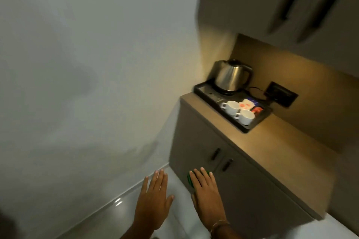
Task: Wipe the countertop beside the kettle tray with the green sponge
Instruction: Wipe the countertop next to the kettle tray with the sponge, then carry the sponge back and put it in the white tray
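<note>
My right hand (pixel 206 198) is held flat, palm down, in front of the lower cabinet, with the green sponge (pixel 189 179) under its fingers; only a green edge shows. My left hand (pixel 155 198) hovers beside it, fingers spread, holding nothing. Up on the beige countertop (pixel 275 153) a black kettle tray (pixel 246 129) sits in the left corner against the wall. It carries a steel kettle (pixel 231 75), two white cups (pixel 239 111) and some sachets (pixel 250 105). Both hands are well below and in front of the countertop.
Lower cabinet doors (pixel 198 141) with two dark handles face me. Upper cabinets (pixel 281 0) overhang the counter. A dark wall socket (pixel 281 94) with the kettle's cord sits behind the tray. A white wall (pixel 87 64) stands on the left, glossy floor (pixel 108 217) below.
</note>
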Action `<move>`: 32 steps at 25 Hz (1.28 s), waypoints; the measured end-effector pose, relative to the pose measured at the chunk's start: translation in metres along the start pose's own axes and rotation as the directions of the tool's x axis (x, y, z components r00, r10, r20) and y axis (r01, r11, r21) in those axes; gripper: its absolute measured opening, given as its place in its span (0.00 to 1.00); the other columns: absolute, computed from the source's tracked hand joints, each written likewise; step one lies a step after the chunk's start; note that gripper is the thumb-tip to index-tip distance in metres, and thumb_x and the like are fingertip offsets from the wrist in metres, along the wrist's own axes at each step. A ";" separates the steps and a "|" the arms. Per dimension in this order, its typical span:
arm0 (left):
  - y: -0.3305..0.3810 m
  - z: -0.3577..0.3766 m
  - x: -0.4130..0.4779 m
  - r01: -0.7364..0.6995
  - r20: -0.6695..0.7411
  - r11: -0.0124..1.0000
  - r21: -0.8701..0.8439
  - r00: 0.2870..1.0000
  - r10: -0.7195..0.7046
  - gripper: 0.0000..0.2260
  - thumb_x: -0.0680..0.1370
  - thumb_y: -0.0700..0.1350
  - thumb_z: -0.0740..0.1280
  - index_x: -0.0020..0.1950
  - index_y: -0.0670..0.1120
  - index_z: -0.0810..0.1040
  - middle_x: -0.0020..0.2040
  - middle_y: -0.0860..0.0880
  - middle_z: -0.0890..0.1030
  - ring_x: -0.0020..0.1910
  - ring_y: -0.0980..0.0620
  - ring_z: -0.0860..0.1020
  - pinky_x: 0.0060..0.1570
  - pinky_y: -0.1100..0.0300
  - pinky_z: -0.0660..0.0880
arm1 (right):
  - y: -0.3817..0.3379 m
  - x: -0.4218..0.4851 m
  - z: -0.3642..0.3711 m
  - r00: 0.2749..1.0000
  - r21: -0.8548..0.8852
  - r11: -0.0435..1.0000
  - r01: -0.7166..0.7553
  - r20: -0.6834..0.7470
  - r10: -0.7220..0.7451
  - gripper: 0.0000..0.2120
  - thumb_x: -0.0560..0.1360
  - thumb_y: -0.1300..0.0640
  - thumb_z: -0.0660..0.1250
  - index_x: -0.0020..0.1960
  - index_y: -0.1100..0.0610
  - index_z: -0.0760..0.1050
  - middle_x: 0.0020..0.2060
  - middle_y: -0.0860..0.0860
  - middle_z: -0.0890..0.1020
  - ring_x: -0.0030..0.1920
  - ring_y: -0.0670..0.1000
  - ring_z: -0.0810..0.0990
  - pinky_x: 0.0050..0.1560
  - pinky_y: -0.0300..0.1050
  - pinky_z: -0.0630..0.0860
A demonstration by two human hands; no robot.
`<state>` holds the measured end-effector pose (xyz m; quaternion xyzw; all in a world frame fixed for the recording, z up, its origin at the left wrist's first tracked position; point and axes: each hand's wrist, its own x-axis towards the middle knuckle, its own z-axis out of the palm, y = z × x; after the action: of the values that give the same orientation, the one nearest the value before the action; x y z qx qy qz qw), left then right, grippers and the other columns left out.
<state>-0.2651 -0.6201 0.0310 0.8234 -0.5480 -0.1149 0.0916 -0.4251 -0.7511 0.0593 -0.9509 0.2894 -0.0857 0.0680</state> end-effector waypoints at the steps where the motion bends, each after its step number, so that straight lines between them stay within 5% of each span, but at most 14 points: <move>1: -0.021 -0.003 -0.028 0.062 -0.031 0.998 -0.001 0.998 -0.062 0.39 0.81 0.67 0.43 0.78 0.40 0.70 0.78 0.40 0.71 0.77 0.39 0.68 0.73 0.48 0.35 | -0.028 -0.001 0.012 0.999 0.019 0.999 0.040 0.013 -0.040 0.34 0.74 0.58 0.74 0.77 0.55 0.68 0.75 0.53 0.73 0.78 0.60 0.65 0.76 0.52 0.38; 3: -0.074 -0.012 -0.088 0.221 -0.103 0.974 0.042 0.971 -0.216 0.41 0.81 0.68 0.38 0.81 0.41 0.64 0.81 0.42 0.64 0.80 0.40 0.61 0.73 0.48 0.32 | -0.098 -0.001 0.029 0.988 0.090 0.983 0.157 -0.018 -0.156 0.34 0.74 0.59 0.72 0.78 0.55 0.66 0.76 0.53 0.71 0.79 0.60 0.63 0.77 0.50 0.35; 6: -0.161 -0.026 -0.201 0.478 -0.210 0.878 0.017 0.860 -0.465 0.37 0.83 0.66 0.44 0.83 0.43 0.56 0.84 0.43 0.56 0.83 0.41 0.52 0.73 0.47 0.29 | -0.228 -0.005 0.051 0.920 0.142 0.913 0.382 0.036 -0.391 0.34 0.81 0.58 0.63 0.82 0.51 0.53 0.81 0.50 0.59 0.82 0.57 0.50 0.78 0.51 0.32; 10: -0.192 -0.041 -0.222 0.545 -0.121 0.838 0.020 0.833 -0.539 0.39 0.80 0.68 0.36 0.84 0.45 0.45 0.86 0.45 0.46 0.84 0.44 0.42 0.78 0.44 0.33 | -0.269 0.000 0.063 0.918 0.111 0.915 0.389 0.032 -0.394 0.33 0.81 0.59 0.62 0.82 0.52 0.52 0.82 0.50 0.58 0.82 0.58 0.47 0.79 0.52 0.36; 14: -0.280 -0.044 -0.333 0.704 -0.187 0.710 -0.017 0.695 -0.694 0.47 0.72 0.70 0.22 0.84 0.46 0.44 0.86 0.44 0.45 0.83 0.42 0.41 0.80 0.42 0.33 | -0.425 -0.014 0.094 0.798 0.154 0.795 0.587 0.056 -0.600 0.33 0.77 0.60 0.68 0.80 0.55 0.61 0.78 0.54 0.66 0.81 0.61 0.55 0.81 0.59 0.49; 18: -0.353 -0.050 -0.403 0.767 -0.162 0.637 -0.075 0.621 -0.767 0.48 0.71 0.69 0.19 0.84 0.46 0.42 0.85 0.44 0.42 0.82 0.42 0.37 0.80 0.38 0.39 | -0.540 -0.018 0.125 0.752 0.183 0.760 0.624 0.124 -0.648 0.34 0.81 0.56 0.66 0.82 0.53 0.54 0.82 0.53 0.59 0.82 0.59 0.49 0.81 0.60 0.46; 25: -0.478 -0.047 -0.469 0.750 -0.149 0.660 -0.041 0.649 -0.746 0.39 0.79 0.67 0.36 0.84 0.45 0.47 0.84 0.42 0.46 0.83 0.41 0.41 0.82 0.39 0.45 | -0.668 0.009 0.189 0.746 0.187 0.781 0.595 0.233 -0.624 0.34 0.83 0.54 0.65 0.82 0.54 0.52 0.82 0.55 0.55 0.82 0.59 0.47 0.81 0.60 0.49; 29: -0.520 -0.035 -0.481 0.693 -0.130 0.719 -0.046 0.710 -0.692 0.36 0.83 0.66 0.41 0.84 0.43 0.52 0.84 0.40 0.50 0.83 0.39 0.45 0.81 0.35 0.52 | -0.690 0.023 0.224 0.743 0.128 0.793 0.596 0.285 -0.605 0.33 0.84 0.58 0.62 0.83 0.55 0.48 0.83 0.55 0.53 0.82 0.61 0.45 0.79 0.58 0.39; 32: -0.531 -0.022 -0.478 0.664 -0.147 0.743 -0.083 0.729 -0.668 0.36 0.84 0.66 0.43 0.84 0.43 0.52 0.85 0.41 0.50 0.83 0.40 0.44 0.80 0.35 0.53 | -0.683 0.028 0.241 0.754 0.079 0.807 0.585 0.315 -0.577 0.34 0.83 0.61 0.63 0.83 0.56 0.49 0.82 0.56 0.55 0.82 0.61 0.47 0.79 0.58 0.40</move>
<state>0.0311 0.0255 -0.0527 0.9704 -0.2055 -0.0776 0.1002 0.0146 -0.1852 -0.0499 -0.9950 -0.0343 0.0581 0.0730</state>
